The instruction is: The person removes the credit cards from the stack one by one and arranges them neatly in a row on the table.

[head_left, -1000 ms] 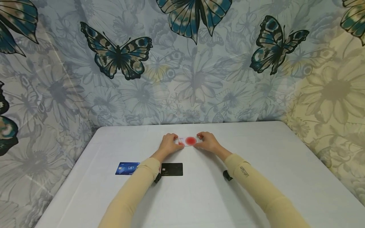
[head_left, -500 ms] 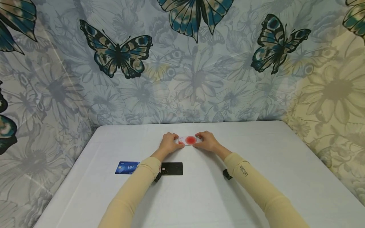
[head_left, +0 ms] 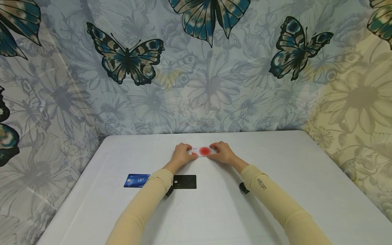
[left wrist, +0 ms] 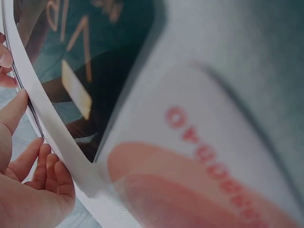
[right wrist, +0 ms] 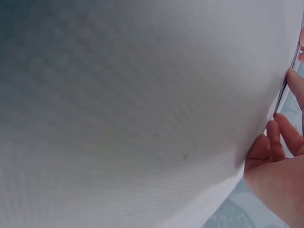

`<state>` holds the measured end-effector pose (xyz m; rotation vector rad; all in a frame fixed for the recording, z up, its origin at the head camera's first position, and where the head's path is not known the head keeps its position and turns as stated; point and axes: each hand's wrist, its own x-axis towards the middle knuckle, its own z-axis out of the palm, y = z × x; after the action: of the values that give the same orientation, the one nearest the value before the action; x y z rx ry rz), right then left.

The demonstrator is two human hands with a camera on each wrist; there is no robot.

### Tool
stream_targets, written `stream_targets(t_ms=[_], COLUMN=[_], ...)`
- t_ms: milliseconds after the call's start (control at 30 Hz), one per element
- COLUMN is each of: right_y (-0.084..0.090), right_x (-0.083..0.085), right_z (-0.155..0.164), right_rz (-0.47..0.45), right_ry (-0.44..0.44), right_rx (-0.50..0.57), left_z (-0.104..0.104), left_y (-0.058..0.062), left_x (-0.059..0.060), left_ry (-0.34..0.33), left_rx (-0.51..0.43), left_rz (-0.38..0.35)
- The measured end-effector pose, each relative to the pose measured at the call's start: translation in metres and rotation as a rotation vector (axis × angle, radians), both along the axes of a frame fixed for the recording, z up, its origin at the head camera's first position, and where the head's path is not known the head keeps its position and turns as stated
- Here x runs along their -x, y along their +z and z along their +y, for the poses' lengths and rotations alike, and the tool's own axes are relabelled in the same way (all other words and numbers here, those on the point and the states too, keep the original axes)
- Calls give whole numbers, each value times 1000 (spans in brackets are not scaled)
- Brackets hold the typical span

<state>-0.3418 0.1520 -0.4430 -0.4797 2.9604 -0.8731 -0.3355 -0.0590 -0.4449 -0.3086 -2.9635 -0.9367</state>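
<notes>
Near the far edge of the table, a white card with a red circle (head_left: 205,151) lies between my two hands. My left hand (head_left: 180,153) pinches its left end, thumb at the near corner and fingers at the far one. On the opposite end, my right hand (head_left: 223,153) grips it the same way. Both wrist views show the card only as a thin dark edge (left wrist: 35,114) at the fingertips. The covered ends of the card are hidden by the fingers.
Nearer on the white table (head_left: 214,211) lie a blue VIP card (head_left: 134,180) and a black VIP card (head_left: 185,182). Between them, mostly under my left sleeve in the head view, is a pale card with red digits (left wrist: 228,142). A butterfly-patterned cloth (head_left: 211,85) hangs behind the table.
</notes>
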Motion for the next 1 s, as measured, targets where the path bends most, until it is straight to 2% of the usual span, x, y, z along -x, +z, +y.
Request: stream_targets(t_ms=[267, 533, 867, 1000], right_y=[1, 0, -1, 0], right_x=[-1, 0, -2, -5], right_z=[2, 3, 5, 6], right_rz=[30, 30, 51, 44], right_ry=[25, 21, 1, -11], right_rx=[6, 30, 128, 154], left_z=[-1, -1, 0, 1], left_y=[0, -1, 0, 1], left_x=[1, 1, -1, -1], left_ry=[9, -4, 5, 10], left_rx=[-20, -63, -208, -236], left_rz=[-14, 16, 5, 7])
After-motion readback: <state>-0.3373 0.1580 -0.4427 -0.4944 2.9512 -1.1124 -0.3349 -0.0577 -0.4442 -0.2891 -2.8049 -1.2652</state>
